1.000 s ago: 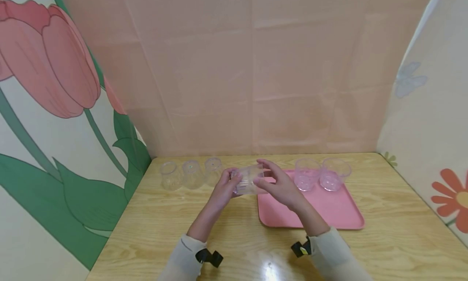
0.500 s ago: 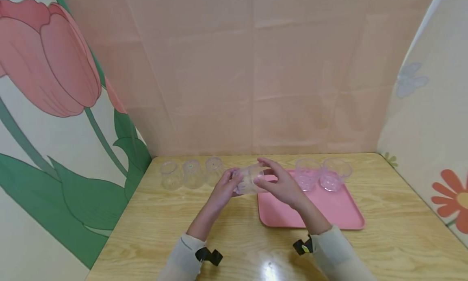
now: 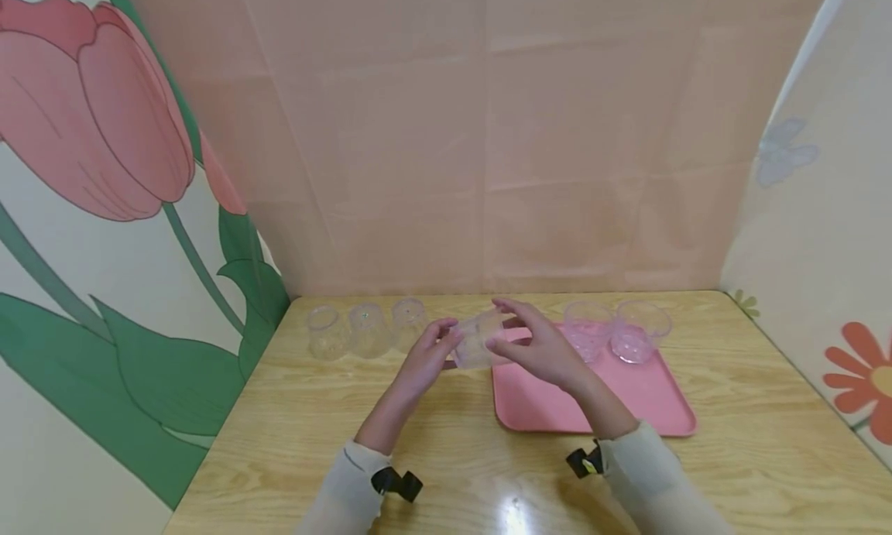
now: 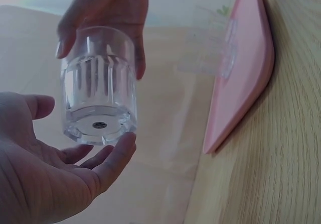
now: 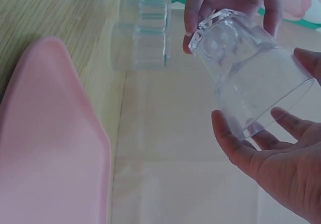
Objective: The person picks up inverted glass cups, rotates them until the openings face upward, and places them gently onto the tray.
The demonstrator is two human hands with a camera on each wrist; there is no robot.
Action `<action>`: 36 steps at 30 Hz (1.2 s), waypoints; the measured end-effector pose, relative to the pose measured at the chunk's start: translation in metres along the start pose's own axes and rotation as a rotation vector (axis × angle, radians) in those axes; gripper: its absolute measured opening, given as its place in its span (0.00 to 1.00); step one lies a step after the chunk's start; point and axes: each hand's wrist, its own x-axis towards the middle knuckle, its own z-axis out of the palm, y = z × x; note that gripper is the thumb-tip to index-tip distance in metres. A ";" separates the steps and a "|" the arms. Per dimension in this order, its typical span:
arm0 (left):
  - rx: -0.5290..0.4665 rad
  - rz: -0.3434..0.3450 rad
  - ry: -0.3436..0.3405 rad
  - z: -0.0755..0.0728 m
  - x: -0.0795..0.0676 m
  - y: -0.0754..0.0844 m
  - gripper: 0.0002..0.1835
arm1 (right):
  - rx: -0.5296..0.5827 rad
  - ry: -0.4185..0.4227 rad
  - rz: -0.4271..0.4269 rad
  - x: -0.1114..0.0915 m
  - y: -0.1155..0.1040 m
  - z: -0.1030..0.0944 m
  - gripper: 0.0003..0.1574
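Note:
A clear faceted tumbler point(image 3: 478, 343) is held in the air on its side between both hands, its base toward the left one. My right hand point(image 3: 540, 354) grips it near the rim, thumb on one side and fingers on the other. In the left wrist view, the fingertips of my left hand point(image 4: 55, 171) touch the edge of the thick base point(image 4: 99, 126), while the thumb stands apart from the glass. The right wrist view shows the tumbler point(image 5: 251, 78) tilted, with the right fingers around its open end.
A pink tray point(image 3: 543, 407) lies on the wooden table point(image 3: 334, 434) at the right, bearing two upright clear tumblers point(image 3: 634, 343) toward its back. Three upside-down tumblers point(image 3: 369, 332) stand in a row at the back left. Painted walls and a pink cloth backdrop point(image 3: 474, 171) close in the table.
Both hands stay in nearly the same place around the tumbler. It has shifted very slightly to the right along with the right hand, and the left fingers look looser on its base.

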 end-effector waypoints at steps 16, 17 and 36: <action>0.056 0.030 0.001 -0.007 0.001 -0.001 0.28 | -0.084 -0.019 -0.031 0.003 0.003 -0.007 0.46; 0.062 0.028 0.000 -0.007 0.001 -0.001 0.28 | -0.089 -0.020 -0.031 0.003 0.004 -0.008 0.46; 0.191 0.014 0.019 -0.013 0.001 0.000 0.27 | -0.205 0.003 -0.069 0.004 0.011 -0.013 0.46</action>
